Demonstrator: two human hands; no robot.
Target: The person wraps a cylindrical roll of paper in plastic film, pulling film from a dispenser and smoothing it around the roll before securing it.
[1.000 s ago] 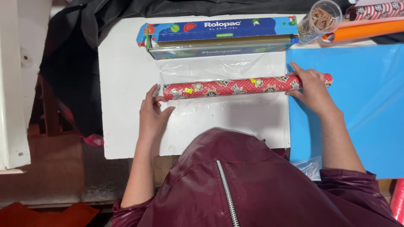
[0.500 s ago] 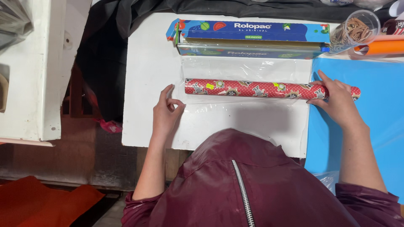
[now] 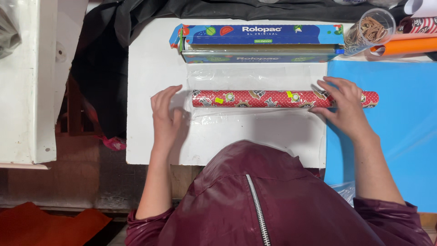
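A white cabinet (image 3: 27,91) was seen at the far left, at nine o'clock from the hands. Next to it, a white counter (image 3: 150,59) was laid out under the work.

The left hand (image 3: 165,119) was laid flat on the counter, palm down. Its fingers (image 3: 160,96) were spread out and released, with nothing gripped. The hand was placed just beside the left end of a red roll of wrapping paper (image 3: 259,99), at the edge of a sheet of clear plastic film (image 3: 255,77). It could not be told whether that edge was touched.

The roll was laid on its side across the film, in the middle of the counter. At twelve o'clock from the roll, a long blue box of plastic film (image 3: 259,42) was set open, and the sheet was pulled out from it.

The right hand (image 3: 345,107) was rested on top of the roll near its right end. Its fingers (image 3: 330,86) were spread over the roll and not closed around it.

A big blue sheet (image 3: 391,114) was spread under the right end of the roll. At one o'clock, a clear cup of rubber bands (image 3: 371,28) and an orange roll (image 3: 405,45) were kept near the corner.
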